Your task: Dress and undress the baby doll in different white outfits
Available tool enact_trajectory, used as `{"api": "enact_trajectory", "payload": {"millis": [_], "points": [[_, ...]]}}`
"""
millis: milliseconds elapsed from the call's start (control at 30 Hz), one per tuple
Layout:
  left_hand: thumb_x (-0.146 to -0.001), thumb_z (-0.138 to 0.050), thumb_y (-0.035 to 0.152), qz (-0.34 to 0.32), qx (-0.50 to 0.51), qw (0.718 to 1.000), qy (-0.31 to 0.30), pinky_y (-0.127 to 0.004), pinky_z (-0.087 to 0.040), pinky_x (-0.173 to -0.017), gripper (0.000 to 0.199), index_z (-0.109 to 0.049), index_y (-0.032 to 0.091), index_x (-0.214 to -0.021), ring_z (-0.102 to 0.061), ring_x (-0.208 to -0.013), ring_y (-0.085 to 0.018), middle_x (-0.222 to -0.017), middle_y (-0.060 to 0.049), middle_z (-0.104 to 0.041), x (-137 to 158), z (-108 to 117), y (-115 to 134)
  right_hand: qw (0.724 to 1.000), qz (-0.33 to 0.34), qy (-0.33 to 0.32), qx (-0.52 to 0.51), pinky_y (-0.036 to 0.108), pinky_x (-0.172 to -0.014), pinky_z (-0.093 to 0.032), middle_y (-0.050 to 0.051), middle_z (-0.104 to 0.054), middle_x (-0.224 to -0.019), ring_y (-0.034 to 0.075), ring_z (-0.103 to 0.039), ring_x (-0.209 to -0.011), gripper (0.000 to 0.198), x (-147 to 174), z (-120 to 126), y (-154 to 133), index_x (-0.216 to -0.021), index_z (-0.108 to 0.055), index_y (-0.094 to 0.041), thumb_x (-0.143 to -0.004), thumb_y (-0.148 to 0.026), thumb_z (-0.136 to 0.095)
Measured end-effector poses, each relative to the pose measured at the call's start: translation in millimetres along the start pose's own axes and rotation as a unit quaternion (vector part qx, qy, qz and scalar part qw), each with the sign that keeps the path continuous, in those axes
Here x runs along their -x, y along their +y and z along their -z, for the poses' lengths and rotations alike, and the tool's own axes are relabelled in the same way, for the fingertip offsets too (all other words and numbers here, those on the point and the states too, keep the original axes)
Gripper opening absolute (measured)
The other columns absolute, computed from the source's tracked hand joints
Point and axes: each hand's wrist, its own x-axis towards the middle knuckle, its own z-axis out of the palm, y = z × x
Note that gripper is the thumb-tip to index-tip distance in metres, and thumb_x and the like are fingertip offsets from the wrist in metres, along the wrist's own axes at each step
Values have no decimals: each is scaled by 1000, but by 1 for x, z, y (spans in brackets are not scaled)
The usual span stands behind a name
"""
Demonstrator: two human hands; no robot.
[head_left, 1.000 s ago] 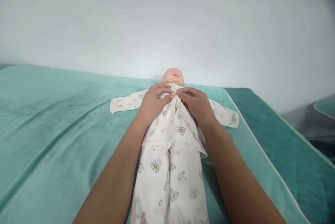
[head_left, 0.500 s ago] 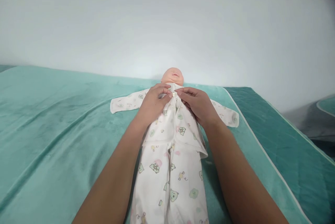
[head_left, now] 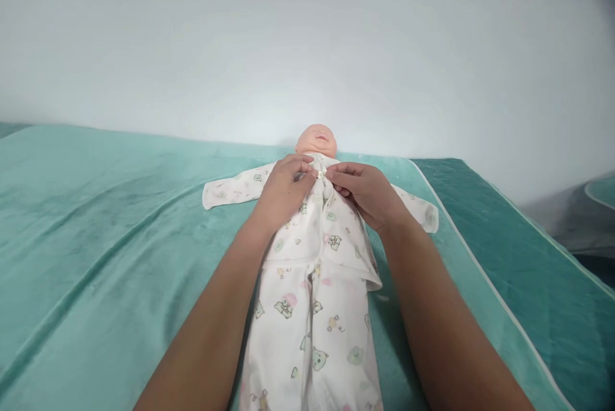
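Note:
A baby doll (head_left: 316, 142) lies on its back, head at the far end. It wears a white long-sleeved baby shirt (head_left: 300, 248) printed with green bears, its sleeves spread to both sides, and matching trousers (head_left: 281, 347). At the chest, my left hand (head_left: 286, 190) pinches the shirt's front edge between thumb and fingers. Opposite it, my right hand (head_left: 369, 192) is closed on the other side of the front. Between the fingertips shows a small pale fastening (head_left: 321, 174), too small to make out. Below the hands, the two front edges run down close together.
A light teal blanket (head_left: 120, 238) with a few creases lies under the doll. Its pale border runs down the right, over a darker teal quilted cover (head_left: 509, 238). A white wall (head_left: 307, 46) rises right behind the doll's head.
My right hand has shifted slightly right, drawing its fingertips a little away from the left ones. The pale fastening shows more. My left hand and the doll stay nearly in place.

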Motion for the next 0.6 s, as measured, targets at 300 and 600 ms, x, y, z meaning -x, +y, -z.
{"api": "enact_trajectory", "payload": {"millis": [300,600], "points": [[-88,-53,23,-3,4,1000,-4,-42,-47,-101,19,-62,21,-71,-58,-114,-23,-123,-3,-64,-1,0,0,999,3,16,38,24,-49,-31,-3,-54,-65,8,-40,-55,25,3,-5,-2,-80,-72,-19,-68,-40,-74],[-88,-54,32,71,72,994,-36,-30,-52,-59,25,-61,19,-68,-64,-83,-17,-132,-2,-59,1,3,6,986,38,52,153,27,-63,-44,2,-69,-82,14,-60,-70,22,9,-13,-9,-86,-69,-19,-70,-35,-71]]}}
